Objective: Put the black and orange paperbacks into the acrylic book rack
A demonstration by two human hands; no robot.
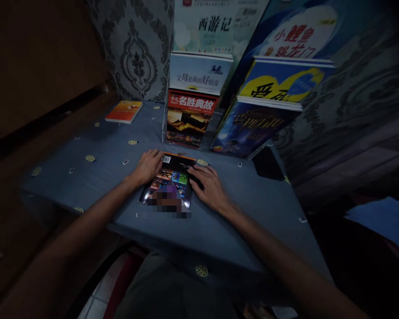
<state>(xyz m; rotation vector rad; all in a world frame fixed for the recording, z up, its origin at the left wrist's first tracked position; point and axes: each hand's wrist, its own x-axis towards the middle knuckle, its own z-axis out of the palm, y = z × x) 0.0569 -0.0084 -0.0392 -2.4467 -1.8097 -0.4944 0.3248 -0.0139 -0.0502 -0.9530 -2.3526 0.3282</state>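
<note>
A thin book (171, 177) lies on the table in front of me, showing a black band with a barcode and rows of small colourful pictures; its lower part is blurred by a pixelated patch. At its upper left edge rests my left hand (148, 167), open, fingers laid over the border. My right hand (209, 185) touches the right edge, open, with fingers spread and the thumb apart.
Behind stand a red book (190, 119), a pale blue book (200, 73), a dark blue book (257, 126) and a blue-yellow book (284, 79). An orange book (124, 111) lies back left. Near the right edge of the table (96, 177) is a black flat object (268, 163).
</note>
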